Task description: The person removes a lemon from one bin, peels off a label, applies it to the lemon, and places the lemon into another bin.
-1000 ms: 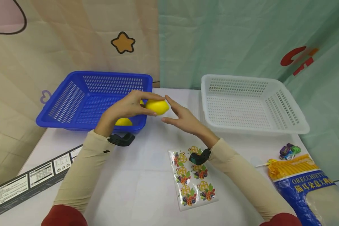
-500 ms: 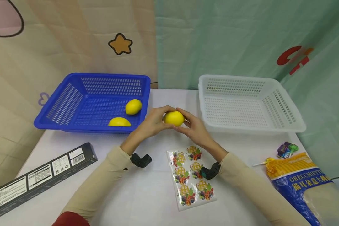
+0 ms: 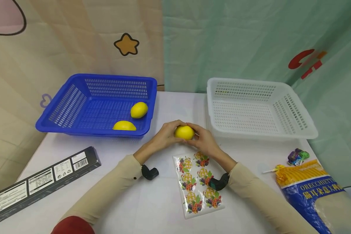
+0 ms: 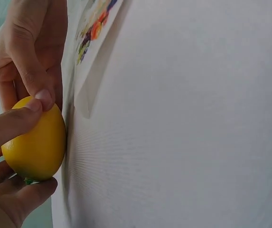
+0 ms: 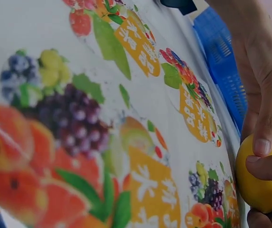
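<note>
A yellow lemon point(image 3: 184, 132) is held between both hands at the middle of the white table, just beyond the sticker sheet point(image 3: 199, 191). My left hand point(image 3: 165, 136) grips its left side, and my right hand point(image 3: 205, 140) grips its right side. In the left wrist view the two thumbs meet on top of the lemon point(image 4: 38, 145), and a small green tip shows at one end. The right wrist view has the same lemon point(image 5: 257, 187) low at the right edge, close to the tabletop. Some fingers are hidden behind the fruit.
At the back left stands a blue basket point(image 3: 84, 132) with two lemons point(image 3: 139, 110) in its right part. A white basket point(image 3: 261, 135) is at the back right. A long dark box point(image 3: 46, 182) lies left; wrapped candies point(image 3: 297, 156) and an orecchiette bag point(image 3: 310, 191) lie right.
The left hand has carried the lemon from the blue basket's right edge rightward and nearer to me. The right hand, apart from it a second ago, now holds it too.
</note>
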`<state>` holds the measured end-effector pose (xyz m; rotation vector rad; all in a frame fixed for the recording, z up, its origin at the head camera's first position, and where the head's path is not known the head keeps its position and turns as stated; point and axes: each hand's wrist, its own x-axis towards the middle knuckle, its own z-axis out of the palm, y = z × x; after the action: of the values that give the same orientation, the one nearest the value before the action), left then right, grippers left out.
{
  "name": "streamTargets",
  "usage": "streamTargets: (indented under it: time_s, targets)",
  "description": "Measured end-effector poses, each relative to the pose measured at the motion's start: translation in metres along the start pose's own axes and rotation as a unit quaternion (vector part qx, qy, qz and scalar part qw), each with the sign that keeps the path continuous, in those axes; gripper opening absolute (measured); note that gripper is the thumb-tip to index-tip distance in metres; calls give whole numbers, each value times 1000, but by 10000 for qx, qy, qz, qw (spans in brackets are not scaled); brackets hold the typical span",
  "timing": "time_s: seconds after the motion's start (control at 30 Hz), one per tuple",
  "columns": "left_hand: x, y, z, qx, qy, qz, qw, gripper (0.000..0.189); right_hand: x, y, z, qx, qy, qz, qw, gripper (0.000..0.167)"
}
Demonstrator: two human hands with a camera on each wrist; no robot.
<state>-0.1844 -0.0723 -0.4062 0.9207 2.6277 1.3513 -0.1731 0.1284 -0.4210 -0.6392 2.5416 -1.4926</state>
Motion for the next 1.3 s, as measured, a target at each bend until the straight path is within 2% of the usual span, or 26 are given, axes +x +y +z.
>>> streamTargets:
  time_s: [0.13,0.27,0.37,0.47,0.57,0.77,0.87,0.97,1.07,1.2,1.3]
  targets:
    - [1,-3,1,-22,-19,-49,10000,51,0,1,1,10,-51,97,9999,70]
    - [1,-3,1,10,-66,-73,10000,52,-6,-2,-2,-348,-165,263,9989,78]
    - [1,-2,2,55,-120,-109,9999,54,-18,-7,-7,-644,-186,510,9964,82]
    - [1,-1,2,83,-148,-182,9997,57,-35,-11,-15,-937,-143,626,9935,76]
    - [0,0,2,69,-163,-237,9996,59,-50,-12,-24,-1503,-329,451,9871,68]
    - [0,-1,2,61,-124,-210,9997,61,-69,-11,-33,-2367,-1283,-62,9630,70]
    - [0,-1,2,26,-170,-187,9997,60,-73,-9,-33,-2511,-1334,-308,9582,61]
    - [0,0,3,7,-217,-179,9996,61,-73,-7,-32,-2432,-1226,-375,9615,49]
    - [-1,1,3,3,-225,-167,9996,60,-70,-6,-32,-2102,-1172,-238,9703,39]
    - [-4,2,1,-37,-164,-97,9998,53,-67,-7,-37,-1170,-1251,160,9851,29]
    - [-6,4,1,-48,-58,81,9999,44,-65,-7,-42,-257,-1379,551,9886,30]
